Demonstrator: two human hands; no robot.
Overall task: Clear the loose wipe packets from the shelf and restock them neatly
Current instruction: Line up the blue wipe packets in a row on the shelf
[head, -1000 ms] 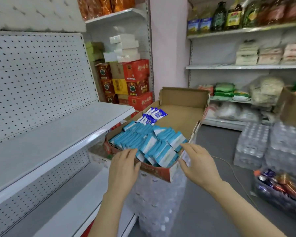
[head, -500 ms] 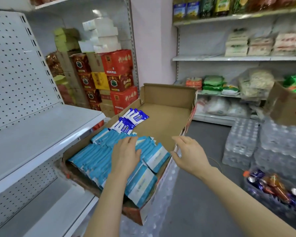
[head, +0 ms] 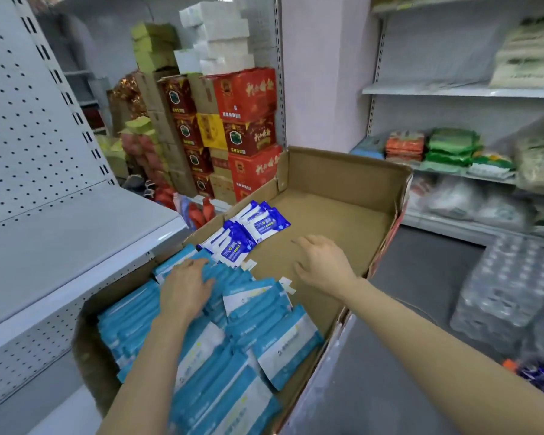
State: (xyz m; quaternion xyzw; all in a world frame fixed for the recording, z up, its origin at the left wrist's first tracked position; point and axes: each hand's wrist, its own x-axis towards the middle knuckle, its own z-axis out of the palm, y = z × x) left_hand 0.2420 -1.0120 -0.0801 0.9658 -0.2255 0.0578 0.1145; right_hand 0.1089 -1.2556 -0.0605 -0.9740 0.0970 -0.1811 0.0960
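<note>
Head view: cardboard box (head: 343,196) sits beside the white shelf (head: 60,240), its near-left half packed with light-blue wipe packets (head: 248,350); a few dark-blue packets (head: 248,229) lie loose further in, by the left wall. Left hand (head: 187,287) rests flat on the light-blue pile, fingers straight and spread, gripping nothing. Right hand (head: 322,263) hovers over the bare box floor, fingers relaxed and apart, empty. Dark-blue packets lie ahead of both hands, up and left of the right hand, long axes running diagonally toward the far right corner. Left hand looks nearer them. Shelf board carries no packets, so restocking seems the step ahead.
</note>
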